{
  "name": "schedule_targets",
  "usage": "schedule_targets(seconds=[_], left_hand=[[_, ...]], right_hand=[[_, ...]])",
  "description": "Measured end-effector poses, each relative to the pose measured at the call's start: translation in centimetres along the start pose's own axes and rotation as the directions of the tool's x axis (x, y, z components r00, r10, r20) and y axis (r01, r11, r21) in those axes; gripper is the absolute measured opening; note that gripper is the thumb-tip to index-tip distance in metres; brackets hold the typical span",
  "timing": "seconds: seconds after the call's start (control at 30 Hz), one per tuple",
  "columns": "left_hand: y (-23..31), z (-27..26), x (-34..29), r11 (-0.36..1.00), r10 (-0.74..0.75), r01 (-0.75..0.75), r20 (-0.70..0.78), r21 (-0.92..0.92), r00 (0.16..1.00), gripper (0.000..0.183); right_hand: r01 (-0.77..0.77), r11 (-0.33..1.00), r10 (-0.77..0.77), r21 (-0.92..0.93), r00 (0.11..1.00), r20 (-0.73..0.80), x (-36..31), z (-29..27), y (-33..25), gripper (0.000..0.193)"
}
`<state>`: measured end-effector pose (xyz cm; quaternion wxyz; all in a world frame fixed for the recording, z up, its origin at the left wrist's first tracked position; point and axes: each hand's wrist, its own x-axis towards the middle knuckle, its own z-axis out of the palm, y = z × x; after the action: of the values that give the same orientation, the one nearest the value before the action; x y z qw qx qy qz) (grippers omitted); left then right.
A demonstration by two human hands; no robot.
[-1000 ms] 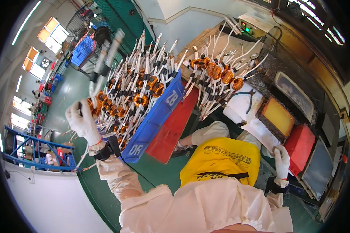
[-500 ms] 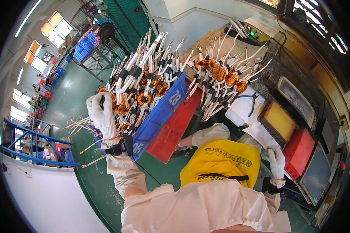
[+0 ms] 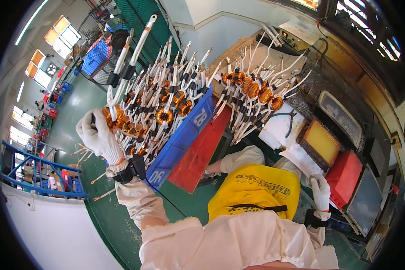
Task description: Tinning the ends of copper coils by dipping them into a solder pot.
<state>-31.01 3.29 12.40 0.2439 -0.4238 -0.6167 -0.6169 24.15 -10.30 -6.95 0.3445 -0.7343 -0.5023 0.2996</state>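
My left hand (image 3: 99, 135), in a white glove, grips a copper-wound toroid coil (image 3: 112, 116) with long white-sleeved leads that stick up and away. It is held just above the near left end of a blue bin (image 3: 184, 135) heaped with several such coils. My right hand (image 3: 320, 191), also gloved, rests low at the right beside my yellow apron (image 3: 252, 189), near a red tray (image 3: 344, 173); it seems to hold nothing.
A second heap of coils (image 3: 254, 96) lies on the workbench behind a red bin (image 3: 198, 153). Pliers (image 3: 289, 121) lie on a white pad. A yellow tray (image 3: 321, 141) and dark trays line the right. Loose leads lie on the green floor (image 3: 99, 198).
My left hand has closed on one coil and lifted it from the pile at the bin's left end. My right hand has stayed beside the apron.
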Motion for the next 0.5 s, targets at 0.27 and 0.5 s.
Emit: schedule_targets(seconds=[0.27, 0.5], left_hand=[[-2.8, 0.0, 0.6, 0.999, 0.009, -0.014, 0.129, 0.044, 0.992, 0.015], [-3.9, 2.5, -3.4, 0.995, -0.011, -0.033, 0.434, 0.093, 0.901, 0.019]], right_hand=[[0.008, 0.998, -0.004, -0.059, 0.997, 0.071, 0.9, 1.0, -2.1, 0.020], [0.083, 0.993, -0.072, -0.085, 0.990, 0.121, 1.3, 2.9, -3.1, 0.019]])
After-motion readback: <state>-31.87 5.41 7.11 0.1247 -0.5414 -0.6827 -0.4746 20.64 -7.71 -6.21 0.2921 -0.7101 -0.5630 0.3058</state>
